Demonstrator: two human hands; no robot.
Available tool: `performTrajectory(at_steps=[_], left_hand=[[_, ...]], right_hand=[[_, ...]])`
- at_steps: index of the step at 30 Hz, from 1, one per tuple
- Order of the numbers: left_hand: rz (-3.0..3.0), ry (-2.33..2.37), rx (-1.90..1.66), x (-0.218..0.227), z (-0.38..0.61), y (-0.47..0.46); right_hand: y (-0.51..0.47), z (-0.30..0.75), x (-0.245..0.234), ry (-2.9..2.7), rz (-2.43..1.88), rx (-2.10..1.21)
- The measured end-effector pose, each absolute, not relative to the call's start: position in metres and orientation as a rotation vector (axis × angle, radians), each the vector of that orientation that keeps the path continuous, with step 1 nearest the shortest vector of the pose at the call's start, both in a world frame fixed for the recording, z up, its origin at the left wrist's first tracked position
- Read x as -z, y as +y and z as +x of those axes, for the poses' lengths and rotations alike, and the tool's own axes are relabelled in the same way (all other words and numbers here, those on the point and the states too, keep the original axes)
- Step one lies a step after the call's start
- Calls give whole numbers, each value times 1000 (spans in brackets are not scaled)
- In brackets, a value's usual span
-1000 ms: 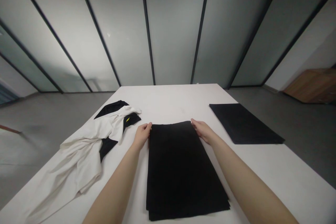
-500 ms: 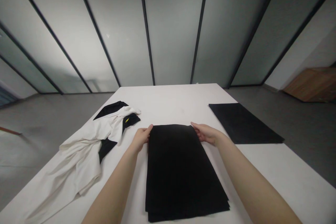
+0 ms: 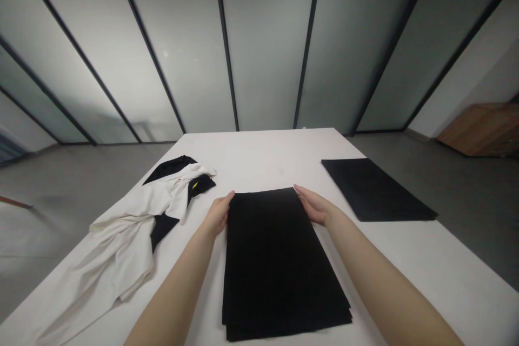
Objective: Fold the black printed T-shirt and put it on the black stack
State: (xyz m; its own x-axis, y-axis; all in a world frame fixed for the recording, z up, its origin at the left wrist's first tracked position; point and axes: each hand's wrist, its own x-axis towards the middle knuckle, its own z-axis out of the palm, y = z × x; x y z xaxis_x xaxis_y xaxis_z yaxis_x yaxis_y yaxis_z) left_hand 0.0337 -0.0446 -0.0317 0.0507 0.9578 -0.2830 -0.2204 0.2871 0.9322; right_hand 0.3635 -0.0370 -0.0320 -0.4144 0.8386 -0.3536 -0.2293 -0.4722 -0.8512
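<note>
A folded black cloth [image 3: 275, 259] lies flat on the white table [image 3: 267, 157] right in front of me. My left hand [image 3: 218, 214] rests against its far left corner, fingers together along the edge. My right hand [image 3: 314, 205] lies against the far right corner with its fingers stretched along the side. Whether either hand pinches the fabric or only touches its edge is not clear.
A crumpled pile of white and black clothes [image 3: 133, 232] lies on the table's left side. A second flat black cloth [image 3: 375, 190] sits at the right, near the table edge. Glass partition panels stand behind the table; a wooden cabinet [image 3: 478, 130] is at far right.
The black cloth's far edge slid a little toward me and then back away. Both hands stayed at its far corners.
</note>
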Motion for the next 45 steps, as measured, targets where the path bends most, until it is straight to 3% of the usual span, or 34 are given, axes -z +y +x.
performTrajectory(at_steps=[5,13,21,45], left_hand=[[718,1179,-1022,29,29,-45],[638,1088,-1226,33,47,-45],[659,1170,-1070,31,38,-42],[708,1055,-1389,57,41,-32]], right_hand=[[-33,360,41,-917,-1095,-1873],[-26,365,55,-835,-1003,-1748],[-27,361,52,-840,-988,-1719],[-30,356,50,-840,-1110,-1579]])
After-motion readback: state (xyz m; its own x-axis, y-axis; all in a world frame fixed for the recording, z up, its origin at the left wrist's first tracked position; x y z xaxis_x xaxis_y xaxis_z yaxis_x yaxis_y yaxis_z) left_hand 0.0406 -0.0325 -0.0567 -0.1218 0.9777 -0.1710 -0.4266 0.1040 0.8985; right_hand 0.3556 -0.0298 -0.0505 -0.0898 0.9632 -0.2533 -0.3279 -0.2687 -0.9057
